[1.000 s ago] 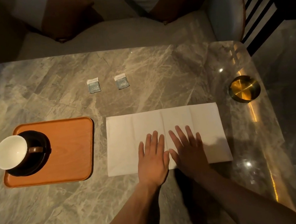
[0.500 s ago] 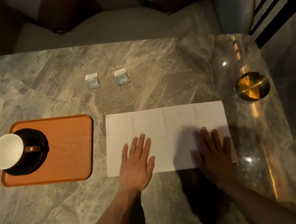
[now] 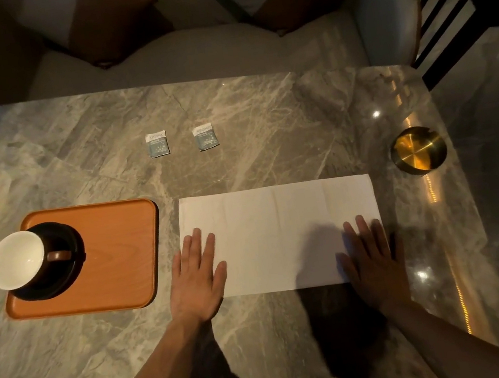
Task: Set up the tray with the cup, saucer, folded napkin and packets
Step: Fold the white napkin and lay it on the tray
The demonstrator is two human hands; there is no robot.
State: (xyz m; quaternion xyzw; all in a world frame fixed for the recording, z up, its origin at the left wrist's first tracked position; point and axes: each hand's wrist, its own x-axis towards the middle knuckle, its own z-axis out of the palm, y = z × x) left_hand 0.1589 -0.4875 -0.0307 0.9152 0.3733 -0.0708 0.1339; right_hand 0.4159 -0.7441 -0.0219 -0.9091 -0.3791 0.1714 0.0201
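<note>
A white napkin (image 3: 281, 232) lies flat on the marble table, folded into a long rectangle. My left hand (image 3: 197, 278) rests palm down on its near left corner, fingers spread. My right hand (image 3: 372, 259) presses flat on its near right corner. Left of the napkin an orange tray (image 3: 122, 258) holds a dark saucer (image 3: 69, 276) with a white-lined cup (image 3: 17, 260) on it, handle pointing right. Two small blue-grey packets (image 3: 157, 144) (image 3: 205, 137) lie side by side on the table beyond the napkin.
A round brass ashtray (image 3: 418, 149) sits near the table's right edge (image 3: 460, 188). A cushioned armchair (image 3: 187, 54) with pillows stands against the far side of the table. Dark slatted furniture is at the upper right.
Both hands have slid apart along the napkin's near edge, from its middle out to its left and right corners. The napkin, tray and packets have stayed in place.
</note>
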